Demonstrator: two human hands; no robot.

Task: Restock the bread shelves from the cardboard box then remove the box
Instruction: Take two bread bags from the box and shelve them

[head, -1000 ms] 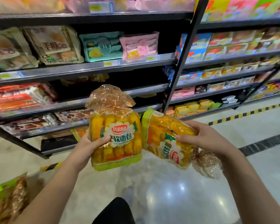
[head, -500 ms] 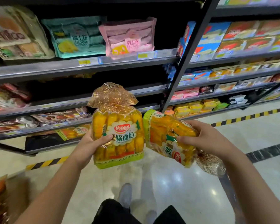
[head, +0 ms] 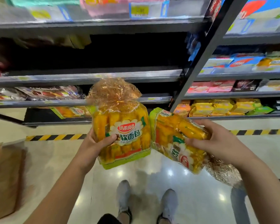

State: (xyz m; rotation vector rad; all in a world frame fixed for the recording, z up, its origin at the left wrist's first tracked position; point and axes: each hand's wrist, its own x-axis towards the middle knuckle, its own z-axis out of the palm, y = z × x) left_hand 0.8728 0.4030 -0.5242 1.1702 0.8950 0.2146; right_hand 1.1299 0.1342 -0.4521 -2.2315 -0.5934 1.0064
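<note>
My left hand point(head: 94, 144) grips a yellow bag of soft bread point(head: 126, 126) that stands upright, its tied gold top pointing up. In my right hand point(head: 217, 141) I hold a second, identical bread bag point(head: 171, 136), tilted with its tied end down to the right. Both bags hang in front of the lower shelves. A matching bread bag point(head: 71, 111) lies on the bottom shelf point(head: 55, 122) behind. The cardboard box point(head: 8, 175) sits at the left edge, open, with packets partly visible inside.
Dark metal shelves point(head: 87, 76) run across the view, with a slanted black upright post point(head: 205, 54) between two bays. Yellow snack packs point(head: 217, 107) fill the right bottom shelf. Black-and-yellow tape point(head: 55, 137) marks the glossy floor. My grey shoes point(head: 123, 196) stand below.
The view has moved closer to the shelves and tilted down, so my feet now show. Both hands keep their grip on the two bags, held in much the same pose.
</note>
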